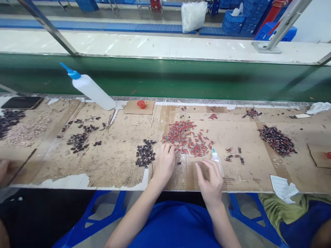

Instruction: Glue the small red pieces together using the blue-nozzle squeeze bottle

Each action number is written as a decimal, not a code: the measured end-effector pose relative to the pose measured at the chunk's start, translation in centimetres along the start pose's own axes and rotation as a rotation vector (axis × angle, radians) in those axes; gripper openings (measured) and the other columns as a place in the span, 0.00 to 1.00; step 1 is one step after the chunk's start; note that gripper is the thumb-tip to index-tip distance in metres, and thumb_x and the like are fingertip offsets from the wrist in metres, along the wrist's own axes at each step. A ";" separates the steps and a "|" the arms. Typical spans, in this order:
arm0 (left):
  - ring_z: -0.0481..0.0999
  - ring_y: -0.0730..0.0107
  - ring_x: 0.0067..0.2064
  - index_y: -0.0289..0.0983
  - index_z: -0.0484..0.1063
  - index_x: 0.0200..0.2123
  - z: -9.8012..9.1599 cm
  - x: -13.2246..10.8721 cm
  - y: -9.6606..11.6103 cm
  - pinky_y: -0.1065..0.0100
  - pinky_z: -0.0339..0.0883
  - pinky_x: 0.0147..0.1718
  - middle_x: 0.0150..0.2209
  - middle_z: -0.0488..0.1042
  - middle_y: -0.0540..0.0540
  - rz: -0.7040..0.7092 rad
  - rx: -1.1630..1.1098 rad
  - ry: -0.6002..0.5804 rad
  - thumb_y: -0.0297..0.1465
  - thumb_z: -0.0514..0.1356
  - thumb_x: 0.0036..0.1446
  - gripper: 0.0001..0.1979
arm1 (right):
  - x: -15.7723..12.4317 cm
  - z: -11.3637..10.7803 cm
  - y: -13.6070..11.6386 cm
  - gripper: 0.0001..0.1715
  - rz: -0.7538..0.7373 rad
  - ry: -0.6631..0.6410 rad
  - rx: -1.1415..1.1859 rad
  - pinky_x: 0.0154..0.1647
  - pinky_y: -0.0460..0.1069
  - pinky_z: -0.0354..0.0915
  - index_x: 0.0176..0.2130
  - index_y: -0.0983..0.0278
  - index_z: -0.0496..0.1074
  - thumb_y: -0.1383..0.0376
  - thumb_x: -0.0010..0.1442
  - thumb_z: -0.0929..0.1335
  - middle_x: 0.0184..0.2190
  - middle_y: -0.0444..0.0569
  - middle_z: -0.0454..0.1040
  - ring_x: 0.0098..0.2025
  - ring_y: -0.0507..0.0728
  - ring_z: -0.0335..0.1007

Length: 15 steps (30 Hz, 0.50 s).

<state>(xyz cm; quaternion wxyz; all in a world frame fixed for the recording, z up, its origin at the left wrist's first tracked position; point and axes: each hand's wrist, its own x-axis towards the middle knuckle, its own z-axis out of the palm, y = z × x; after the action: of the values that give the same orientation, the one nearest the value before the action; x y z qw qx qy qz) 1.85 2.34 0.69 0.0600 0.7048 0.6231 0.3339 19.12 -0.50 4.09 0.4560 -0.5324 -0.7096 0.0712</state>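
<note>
My left hand (pixel 165 162) rests on the cardboard-covered bench, fingers curled down at the near edge of a spread of small red and blue parts (pixel 184 136); whether it pinches one is not visible. My right hand (pixel 210 179) lies over a small white glue bottle with a blue tip (pixel 216 159), fingers wrapped round it. A heap of small dark parts (pixel 145 154) sits just left of my left hand. A few dark finished pieces (pixel 234 156) lie right of the bottle.
A large white squeeze bottle with a blue nozzle (pixel 90 90) leans at the back left near an orange cap (pixel 141 104). More dark heaps (pixel 278 139) (pixel 79 139) lie right and left. A green conveyor belt (pixel 165 77) runs behind. Another person's hand (pixel 3 170) is at far left.
</note>
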 end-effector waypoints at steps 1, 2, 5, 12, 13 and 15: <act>0.70 0.60 0.41 0.37 0.71 0.34 -0.3 0.0 0.1 0.62 0.68 0.40 0.36 0.73 0.43 -0.005 -0.032 -0.009 0.24 0.54 0.63 0.08 | 0.1 0.6 -0.2 0.07 0.016 -0.042 0.055 0.40 0.53 0.70 0.42 0.61 0.73 0.68 0.63 0.67 0.36 0.51 0.77 0.40 0.58 0.73; 0.71 0.61 0.41 0.38 0.71 0.34 -0.6 -0.1 0.3 0.62 0.68 0.40 0.36 0.73 0.44 -0.007 -0.075 -0.025 0.24 0.54 0.63 0.08 | 0.3 1.2 -0.4 0.08 0.039 -0.082 0.110 0.40 0.53 0.71 0.44 0.61 0.73 0.67 0.64 0.67 0.37 0.52 0.77 0.41 0.58 0.73; 0.72 0.64 0.40 0.38 0.70 0.35 -1.8 -0.5 1.0 0.64 0.68 0.40 0.35 0.74 0.46 0.000 -0.225 -0.085 0.26 0.53 0.64 0.07 | 0.7 2.7 -0.6 0.09 0.090 -0.187 0.268 0.40 0.52 0.72 0.43 0.60 0.76 0.64 0.64 0.66 0.38 0.52 0.78 0.41 0.58 0.75; 0.75 0.62 0.45 0.39 0.72 0.42 -2.2 -2.6 0.7 0.60 0.70 0.45 0.40 0.76 0.44 -0.002 -0.298 -0.104 0.29 0.57 0.63 0.06 | 0.5 3.0 -0.1 0.10 0.245 -0.236 0.382 0.42 0.52 0.72 0.37 0.61 0.78 0.64 0.64 0.66 0.34 0.50 0.80 0.38 0.57 0.76; 0.75 0.60 0.47 0.39 0.72 0.44 -2.0 -2.9 0.5 0.58 0.70 0.46 0.42 0.76 0.43 0.011 -0.252 -0.090 0.29 0.57 0.63 0.07 | 0.3 2.9 0.0 0.11 0.283 -0.228 0.378 0.43 0.53 0.72 0.38 0.61 0.78 0.64 0.64 0.65 0.35 0.51 0.80 0.39 0.58 0.77; 0.74 0.59 0.48 0.40 0.73 0.45 -1.6 -3.4 0.2 0.56 0.70 0.47 0.44 0.76 0.42 0.032 -0.175 -0.059 0.29 0.58 0.62 0.08 | -0.1 2.7 0.0 0.12 0.356 -0.224 0.378 0.45 0.54 0.72 0.39 0.61 0.79 0.62 0.63 0.66 0.37 0.52 0.81 0.41 0.59 0.77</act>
<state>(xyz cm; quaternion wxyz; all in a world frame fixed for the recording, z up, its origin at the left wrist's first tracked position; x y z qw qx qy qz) 1.13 -1.34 0.66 0.1346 0.7162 0.5783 0.3668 17.17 0.43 2.47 0.4463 -0.5428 -0.6251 0.3397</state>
